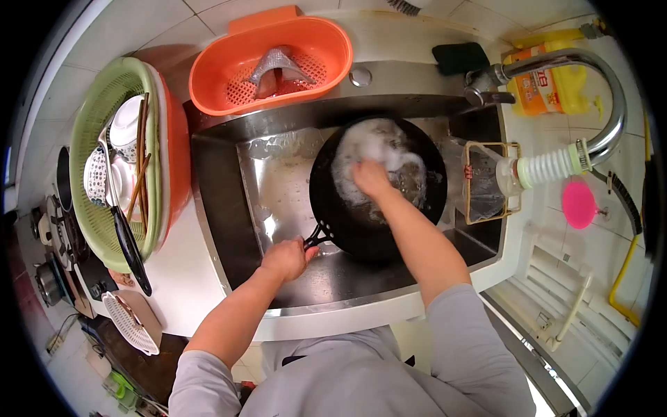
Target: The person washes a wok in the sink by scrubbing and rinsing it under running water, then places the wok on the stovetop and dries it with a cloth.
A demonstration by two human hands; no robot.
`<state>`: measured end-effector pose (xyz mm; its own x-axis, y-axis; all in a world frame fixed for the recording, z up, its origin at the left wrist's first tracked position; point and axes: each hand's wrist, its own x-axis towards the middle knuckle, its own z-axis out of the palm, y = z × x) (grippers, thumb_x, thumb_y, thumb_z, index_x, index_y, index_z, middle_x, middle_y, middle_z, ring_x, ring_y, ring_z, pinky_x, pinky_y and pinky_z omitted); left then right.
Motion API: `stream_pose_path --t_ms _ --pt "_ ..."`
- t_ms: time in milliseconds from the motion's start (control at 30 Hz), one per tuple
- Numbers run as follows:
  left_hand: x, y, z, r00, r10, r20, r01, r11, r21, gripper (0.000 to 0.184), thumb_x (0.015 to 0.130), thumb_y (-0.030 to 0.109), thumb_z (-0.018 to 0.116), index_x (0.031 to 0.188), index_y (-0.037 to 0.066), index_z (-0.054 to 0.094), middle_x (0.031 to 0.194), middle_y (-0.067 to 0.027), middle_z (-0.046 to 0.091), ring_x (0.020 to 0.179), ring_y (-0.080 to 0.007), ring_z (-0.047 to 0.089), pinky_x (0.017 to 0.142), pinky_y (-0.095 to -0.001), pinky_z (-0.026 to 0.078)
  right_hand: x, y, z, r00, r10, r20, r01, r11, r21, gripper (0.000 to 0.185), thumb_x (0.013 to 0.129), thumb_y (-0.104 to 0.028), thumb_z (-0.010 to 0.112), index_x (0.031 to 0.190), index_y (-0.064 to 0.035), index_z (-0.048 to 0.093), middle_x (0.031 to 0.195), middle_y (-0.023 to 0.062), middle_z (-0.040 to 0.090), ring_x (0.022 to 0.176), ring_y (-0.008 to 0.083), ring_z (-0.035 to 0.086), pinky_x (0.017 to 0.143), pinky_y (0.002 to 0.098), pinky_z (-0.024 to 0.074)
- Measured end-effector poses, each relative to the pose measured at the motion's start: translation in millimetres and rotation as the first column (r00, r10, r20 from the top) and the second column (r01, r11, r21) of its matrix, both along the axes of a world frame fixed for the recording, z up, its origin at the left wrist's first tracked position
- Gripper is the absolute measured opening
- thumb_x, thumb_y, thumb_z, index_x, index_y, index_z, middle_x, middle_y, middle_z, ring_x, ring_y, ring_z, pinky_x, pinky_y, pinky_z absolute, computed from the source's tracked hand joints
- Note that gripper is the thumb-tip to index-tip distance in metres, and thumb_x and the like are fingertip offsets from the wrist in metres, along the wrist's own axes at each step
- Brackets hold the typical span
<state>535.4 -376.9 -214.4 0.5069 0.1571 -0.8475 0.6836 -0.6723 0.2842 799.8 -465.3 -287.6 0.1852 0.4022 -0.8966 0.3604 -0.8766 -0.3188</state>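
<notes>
I have the left hand (286, 260) wrapped round the handle (316, 240) of the black pan (323, 177), fingers curled and thumb along the near side. The pan is in the steel sink (274, 184), right of its middle, with white foam (368, 139) heaped over its inside. I see the right hand (373, 179) reaching down into that foam — its fingertips are buried, so I can't tell whether they are spread or pinching anything. On my left, a green basket (94, 222) of bowls (127, 128) and chopsticks (141, 142) stands on the counter; an orange basket (212, 73) sits behind the sink. The curved tap (618, 115) rises at the right.
</notes>
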Motion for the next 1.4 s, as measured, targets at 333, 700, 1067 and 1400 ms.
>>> stream_pose_path --t_ms 333,700,1067,1400 --pt "2 -2 -2 1.0 0.008 0.002 -0.008 1.0 -0.008 0.05 0.095 0.05 0.046 0.104 0.002 0.055 0.096 -0.023 0.066 0.095 -0.042 0.062 0.08 -0.0497 0.049 -120 -72 12 0.963 0.234 -0.132 -0.147 0.869 0.472 0.065 0.084 -0.012 0.046 0.144 0.0059 0.028 0.153 0.0292 0.014 0.144 0.0374 0.016 0.118 0.0407 0.016" --pt "4 -3 2 1.0 0.003 -0.022 -0.002 1.0 0.021 0.054 0.096 0.053 0.044 0.105 0.002 0.059 0.1 -0.0215 0.067 0.098 -0.0389 0.063 0.084 -0.0474 0.049 -34 -46 1 0.737 0.174 0.653 -0.336 0.933 0.129 0.048 0.087 -0.025 0.045 0.133 -0.0114 0.053 0.147 0.0157 0.038 0.135 0.0386 0.033 0.109 0.0584 0.0232" --pt "2 -3 -2 1.0 0.015 0.0 -0.015 1.0 0.012 0.051 0.096 0.051 0.046 0.104 0.002 0.056 0.098 -0.0225 0.066 0.096 -0.0413 0.062 0.081 -0.0498 0.048 -89 -126 4 0.801 0.532 0.276 -0.597 0.75 0.286 0.054 0.088 -0.022 0.046 0.139 -0.0054 0.042 0.151 0.0178 0.03 0.134 0.0421 0.032 0.108 0.0462 0.0338" --pt "6 -1 1 0.998 -0.001 -0.057 0.002 1.0 0.007 0.052 0.096 0.052 0.045 0.107 0.003 0.059 0.103 -0.02 0.067 0.1 -0.038 0.062 0.085 -0.0468 0.049 -36 -40 -23 0.732 0.354 0.582 -0.49 0.867 0.089 0.042 0.088 -0.024 0.043 0.122 -0.0061 0.061 0.135 0.0193 0.051 0.124 0.033 0.048 0.106 0.0418 0.0361"
